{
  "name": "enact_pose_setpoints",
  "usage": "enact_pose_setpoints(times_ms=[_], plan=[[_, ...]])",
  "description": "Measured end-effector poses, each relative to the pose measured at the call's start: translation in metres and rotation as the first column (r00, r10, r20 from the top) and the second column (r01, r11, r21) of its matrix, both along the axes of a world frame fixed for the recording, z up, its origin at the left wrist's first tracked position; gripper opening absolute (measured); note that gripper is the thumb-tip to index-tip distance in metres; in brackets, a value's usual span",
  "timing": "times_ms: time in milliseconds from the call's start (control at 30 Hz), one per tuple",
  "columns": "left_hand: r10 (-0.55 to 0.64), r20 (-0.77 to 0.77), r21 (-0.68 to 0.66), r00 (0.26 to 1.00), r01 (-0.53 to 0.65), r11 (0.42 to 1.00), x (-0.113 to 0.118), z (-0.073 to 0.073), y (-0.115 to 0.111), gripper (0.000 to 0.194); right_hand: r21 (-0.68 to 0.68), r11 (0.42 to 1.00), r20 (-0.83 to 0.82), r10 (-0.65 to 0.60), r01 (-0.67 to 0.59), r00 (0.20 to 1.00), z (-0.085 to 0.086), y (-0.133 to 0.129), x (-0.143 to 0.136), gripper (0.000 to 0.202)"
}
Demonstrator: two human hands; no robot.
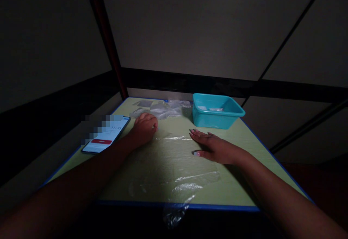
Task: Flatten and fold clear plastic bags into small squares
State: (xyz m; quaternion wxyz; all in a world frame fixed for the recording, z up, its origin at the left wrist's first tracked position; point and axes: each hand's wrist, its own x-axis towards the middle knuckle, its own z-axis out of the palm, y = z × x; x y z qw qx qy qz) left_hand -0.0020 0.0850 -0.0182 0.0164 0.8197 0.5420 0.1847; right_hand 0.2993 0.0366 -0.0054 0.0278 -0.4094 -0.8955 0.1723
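Your R hand [213, 147] is open over the film [176, 163], prob. keeping it flat; L hand [146, 127] is curled, can't tell if gripping.

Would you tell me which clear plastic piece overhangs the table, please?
The large sheet nearest the camera: its end drapes over the blue table edge, while the crumpled pieces lie farther back near the teal tub.

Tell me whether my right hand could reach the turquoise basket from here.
Probably yes: the right hand is close in front of the turquoise basket, with nothing standing between them.
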Motion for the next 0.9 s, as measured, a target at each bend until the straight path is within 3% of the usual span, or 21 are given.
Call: enact_pose_setpoints(times_ms=[333,500,600,733,900], plan=[[-0.029,0.205,0.090,0.978,0.010,0.996,0.000,0.006,0.001,0.006,0.028,0.999,-0.066,-0.014,0.016,0.998,0.003,-0.002,-0.001,0.069],[0.089,0.018,0.007,0.996,-0.089,0.996,-0.002,0.001,0.001,0.021,0.032,0.999,-0.082,-0.016,0.018,0.997,0.001,-0.001,0.000,0.068],[0.119,-0.064,-0.061,0.991,-0.123,0.991,-0.002,-0.002,0.000,0.018,0.032,0.999,-0.069,-0.011,0.013,0.998,0.000,-0.001,0.001,0.068],[0.087,-0.035,-0.062,0.996,-0.089,0.994,-0.003,-0.003,0.001,0.008,0.033,0.999,-0.023,-0.021,0.022,0.999,0.000,-0.001,0.001,0.069],[0.063,0.044,-0.041,0.997,-0.061,0.997,-0.003,-0.002,0.003,0.012,0.030,0.999,0.002,-0.021,0.020,1.000,0.002,-0.002,0.001,0.069]])
